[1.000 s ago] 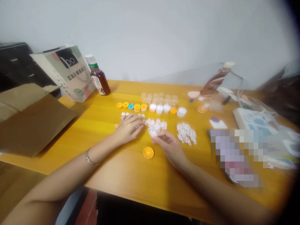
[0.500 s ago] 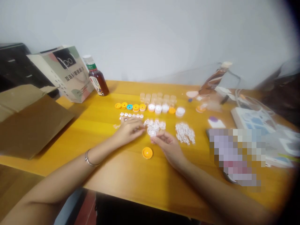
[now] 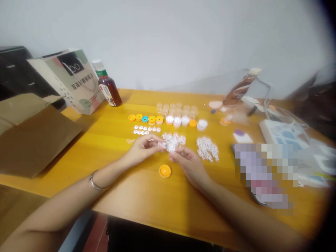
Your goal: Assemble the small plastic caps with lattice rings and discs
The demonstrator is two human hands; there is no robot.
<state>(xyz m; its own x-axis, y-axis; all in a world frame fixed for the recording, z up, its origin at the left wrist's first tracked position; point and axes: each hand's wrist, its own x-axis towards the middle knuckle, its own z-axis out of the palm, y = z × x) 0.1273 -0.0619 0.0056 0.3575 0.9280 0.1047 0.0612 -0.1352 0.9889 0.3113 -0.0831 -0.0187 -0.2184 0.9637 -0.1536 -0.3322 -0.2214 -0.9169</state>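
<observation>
My left hand (image 3: 143, 148) and my right hand (image 3: 187, 161) meet just above the yellow table (image 3: 110, 147), both pinched on small white plastic parts (image 3: 168, 146) between their fingertips. Right behind them lies a heap of small white pieces (image 3: 175, 139); another heap of white pieces (image 3: 208, 148) sits to the right. A single orange cap (image 3: 165, 170) rests on the table below my fingers. Tiny white discs (image 3: 145, 130) lie in two short rows behind my left hand. A row of orange, blue and white caps (image 3: 168, 120) runs behind them, with clear small cups (image 3: 177, 108) further back.
A paper bag (image 3: 76, 80) and a brown drink bottle (image 3: 107, 85) stand at the back left. A cardboard box (image 3: 34, 136) lies at the left edge. A tilted bottle (image 3: 240, 89), a white tray (image 3: 286, 133) and a blurred patch (image 3: 266, 175) crowd the right.
My left hand has lifted off the table beside the tiny discs and moved right to meet my right hand, now pinching a small white part; the rows of discs are uncovered.
</observation>
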